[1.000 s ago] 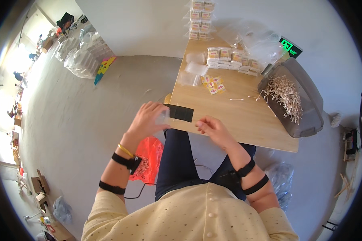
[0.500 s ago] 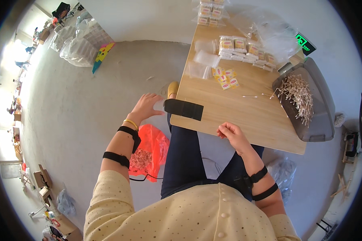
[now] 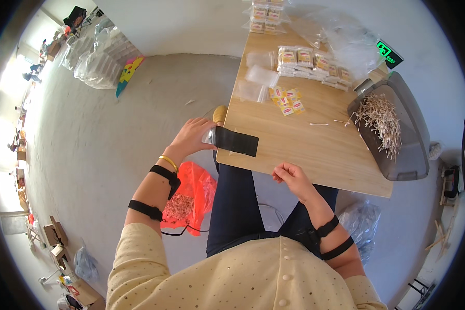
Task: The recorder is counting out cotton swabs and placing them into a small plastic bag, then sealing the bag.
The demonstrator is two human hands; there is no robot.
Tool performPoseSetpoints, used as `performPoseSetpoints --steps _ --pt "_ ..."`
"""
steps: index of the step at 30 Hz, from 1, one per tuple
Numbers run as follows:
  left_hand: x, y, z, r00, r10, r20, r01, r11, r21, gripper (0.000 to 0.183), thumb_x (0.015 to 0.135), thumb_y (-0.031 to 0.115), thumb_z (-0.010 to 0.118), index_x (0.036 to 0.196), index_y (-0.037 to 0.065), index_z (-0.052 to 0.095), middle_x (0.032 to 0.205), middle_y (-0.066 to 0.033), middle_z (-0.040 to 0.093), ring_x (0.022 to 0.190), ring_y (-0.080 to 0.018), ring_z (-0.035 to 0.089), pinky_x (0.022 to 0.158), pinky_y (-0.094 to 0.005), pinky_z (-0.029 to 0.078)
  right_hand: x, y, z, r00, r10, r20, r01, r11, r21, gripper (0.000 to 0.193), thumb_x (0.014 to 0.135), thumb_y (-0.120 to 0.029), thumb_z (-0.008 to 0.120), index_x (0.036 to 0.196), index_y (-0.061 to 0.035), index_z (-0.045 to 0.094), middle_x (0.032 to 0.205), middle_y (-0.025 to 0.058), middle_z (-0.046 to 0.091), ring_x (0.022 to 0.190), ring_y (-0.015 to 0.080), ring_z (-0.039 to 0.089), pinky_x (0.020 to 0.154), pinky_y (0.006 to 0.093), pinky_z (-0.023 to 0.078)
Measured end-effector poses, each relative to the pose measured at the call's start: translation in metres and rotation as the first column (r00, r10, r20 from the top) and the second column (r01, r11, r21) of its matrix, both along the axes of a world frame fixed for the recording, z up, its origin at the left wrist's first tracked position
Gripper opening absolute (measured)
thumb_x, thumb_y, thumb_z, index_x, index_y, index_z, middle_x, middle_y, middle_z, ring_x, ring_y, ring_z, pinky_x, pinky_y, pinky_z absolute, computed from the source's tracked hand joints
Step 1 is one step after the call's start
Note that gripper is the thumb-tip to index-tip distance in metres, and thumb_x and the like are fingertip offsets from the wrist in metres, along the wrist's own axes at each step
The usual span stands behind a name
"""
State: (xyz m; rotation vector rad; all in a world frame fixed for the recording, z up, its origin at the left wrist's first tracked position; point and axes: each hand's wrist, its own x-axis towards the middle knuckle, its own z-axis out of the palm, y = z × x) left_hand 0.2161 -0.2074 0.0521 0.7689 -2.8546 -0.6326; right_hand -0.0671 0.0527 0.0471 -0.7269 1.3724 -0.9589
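Observation:
My left hand (image 3: 192,137) is at the table's left front corner, its fingers and thumb closed around a small clear plastic piece (image 3: 208,136). That piece meets the left end of a flat black strip (image 3: 236,142) lying across the table's edge. Just off the front edge, my right hand (image 3: 293,181) is curled with the fingertips together; whatever it may hold is hidden. Farther back on the wooden table (image 3: 305,147) lie several yellow-and-white printed cards (image 3: 288,101) beside clear plastic bags (image 3: 262,76). A loose cotton swab (image 3: 319,124) rests to their right.
A grey bin (image 3: 411,139) tips open on the right, with a heap of cotton swabs (image 3: 380,121) in it. Packs of swabs (image 3: 305,57) line the back near a large clear bag (image 3: 354,44). A red bag (image 3: 204,188) sits on the floor below my left arm.
My left hand has moved slightly right and closed in on the clear piece at the strip's end. My right hand has drawn slightly toward me, still curled.

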Motion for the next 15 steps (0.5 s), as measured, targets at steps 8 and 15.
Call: performPoseSetpoints --steps 8,15 --pt "0.012 -0.002 -0.001 0.995 0.033 0.091 -0.029 0.998 -0.049 0.067 0.073 0.04 0.088 0.129 0.012 0.065 0.116 -0.0086 0.066 0.115 -0.0302 0.06 0.104 -0.0435 0.046 -0.004 0.01 -0.002 1.0 -0.011 0.005 0.011 1.0 0.02 0.024 0.108 -0.024 0.058 0.1 -0.0033 0.069 0.092 0.0022 0.07 0.087 0.011 0.062 0.083 0.0276 0.052" --pt "0.009 -0.006 0.001 0.991 -0.005 0.134 0.015 0.997 -0.078 0.068 0.071 0.043 0.089 0.127 0.011 0.067 0.117 -0.0071 0.066 0.115 -0.0279 0.06 0.104 -0.0421 0.046 -0.002 0.015 -0.006 1.0 -0.013 0.002 0.012 0.999 0.031 0.025 0.108 -0.025 0.059 0.099 -0.0037 0.069 0.093 0.0023 0.07 0.087 0.011 0.062 0.083 0.0277 0.051"
